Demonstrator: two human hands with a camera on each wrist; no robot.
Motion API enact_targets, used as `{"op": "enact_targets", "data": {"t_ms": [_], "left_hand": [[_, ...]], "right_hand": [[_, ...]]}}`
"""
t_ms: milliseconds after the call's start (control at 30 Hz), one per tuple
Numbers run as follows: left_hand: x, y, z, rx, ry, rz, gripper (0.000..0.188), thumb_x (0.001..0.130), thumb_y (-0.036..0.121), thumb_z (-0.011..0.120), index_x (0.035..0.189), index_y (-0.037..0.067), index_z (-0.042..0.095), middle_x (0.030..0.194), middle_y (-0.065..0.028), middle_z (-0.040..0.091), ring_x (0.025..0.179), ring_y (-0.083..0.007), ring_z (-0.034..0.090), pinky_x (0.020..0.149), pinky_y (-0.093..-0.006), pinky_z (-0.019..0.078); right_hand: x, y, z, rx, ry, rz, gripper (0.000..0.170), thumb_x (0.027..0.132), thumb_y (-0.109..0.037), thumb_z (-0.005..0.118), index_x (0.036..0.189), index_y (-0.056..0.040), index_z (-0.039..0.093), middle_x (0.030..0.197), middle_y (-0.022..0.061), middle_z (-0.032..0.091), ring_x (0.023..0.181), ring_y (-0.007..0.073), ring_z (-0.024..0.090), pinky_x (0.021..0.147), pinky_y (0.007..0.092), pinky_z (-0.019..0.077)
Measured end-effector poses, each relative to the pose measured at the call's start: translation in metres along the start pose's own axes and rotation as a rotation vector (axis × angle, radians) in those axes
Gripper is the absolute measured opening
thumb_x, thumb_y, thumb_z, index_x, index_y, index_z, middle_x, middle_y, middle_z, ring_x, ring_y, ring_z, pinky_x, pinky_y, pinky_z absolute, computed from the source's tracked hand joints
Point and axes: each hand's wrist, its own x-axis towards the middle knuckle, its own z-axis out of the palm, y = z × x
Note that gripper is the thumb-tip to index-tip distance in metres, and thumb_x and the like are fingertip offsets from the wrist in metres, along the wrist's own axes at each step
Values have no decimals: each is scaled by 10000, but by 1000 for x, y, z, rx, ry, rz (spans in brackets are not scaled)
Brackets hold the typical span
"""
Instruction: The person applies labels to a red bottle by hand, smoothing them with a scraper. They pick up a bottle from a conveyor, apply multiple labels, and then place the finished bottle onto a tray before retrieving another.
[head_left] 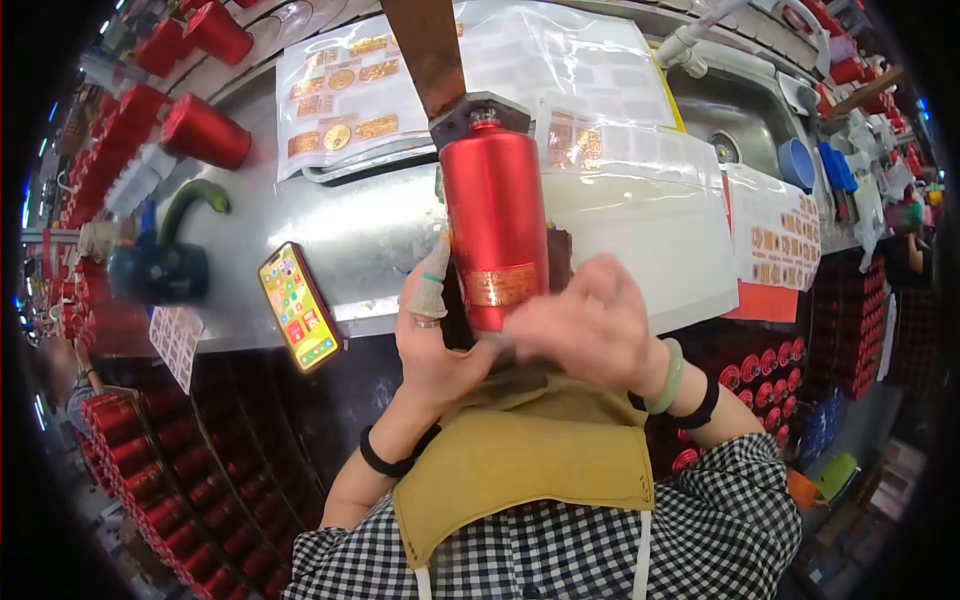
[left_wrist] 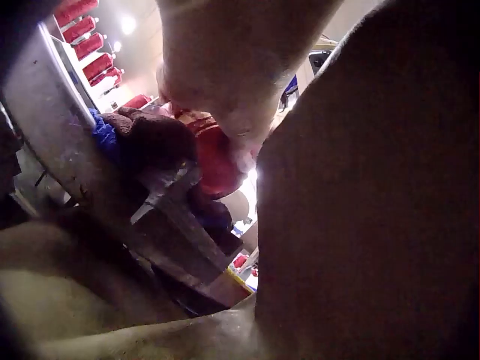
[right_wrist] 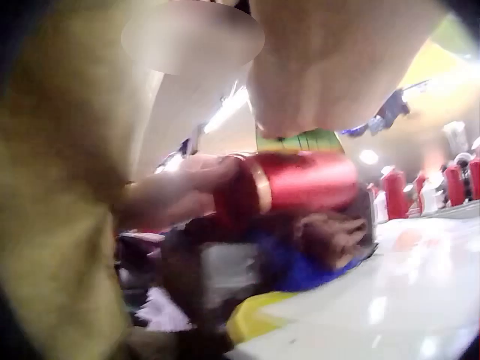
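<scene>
A shiny red bottle [head_left: 492, 200] lies lengthwise before the person, its neck up against a dark metal plate [head_left: 482, 112] on a wooden bar. A gold label [head_left: 502, 285] is on its side near the base. My left hand [head_left: 435, 365] holds the bottle at the base end, fingers along its left side and thumb at the bottom. Pale covers wrap some of those fingers. Blurred, my right hand [head_left: 590, 325] is close by the label on the right side of the base. In the right wrist view the red bottle [right_wrist: 311, 182] shows above a brown cloth [right_wrist: 330, 238].
Sheets of gold labels [head_left: 340, 100] lie at the back of the metal counter. A phone [head_left: 298, 305] with a lit screen is at the left, near a dark blue tape holder [head_left: 160, 270]. White sheets [head_left: 640, 230] lie on the right, before a sink [head_left: 735, 120]. Red bottles [head_left: 205, 130] stand around.
</scene>
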Motion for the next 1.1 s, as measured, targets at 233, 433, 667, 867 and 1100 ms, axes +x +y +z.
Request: {"op": "enact_targets", "data": {"t_ms": [233,433,667,867,1100], "left_hand": [[-4,11,7,-3,62,-68,942,686,307,987,1475,29,554,1496,-232,525,1349,-388,525,1107,-477,451],[1,28,16,430,-51,210,751,585,331,983,1285,206,743,1626,-267,357,1437,-487,376,1159,-552,371],[-4,15,15,210,66,116,991,680,263,973,1520,34,500,1627,-245,373,1464,-425,403,1185,-492,356],[-7,-3,9,23,-8,-130,989,699,140,948,1547,6,455,1414,-209,621,1340,-345,577,1140,-450,439],[5,12,9,-118,8,-122,1088,663,182,990,1570,14,412,1592,-229,435,1428,-376,486,1148,-456,436]], "right_hand": [[25,29,-15,-315,258,198,236,753,28,798,966,-69,763,944,32,751,788,230,627,737,358,449],[11,20,-18,-208,269,349,285,800,41,807,1058,-54,734,964,76,738,776,249,647,718,362,497],[13,-14,-2,126,327,672,265,911,-5,751,1168,-9,686,1028,143,729,880,282,728,774,342,570],[-16,5,9,32,188,900,197,962,-13,669,1158,-2,670,1008,148,720,914,261,710,820,345,549],[-23,9,-7,263,294,843,200,1007,25,583,1205,2,602,1026,77,667,921,130,629,833,283,507]]}}
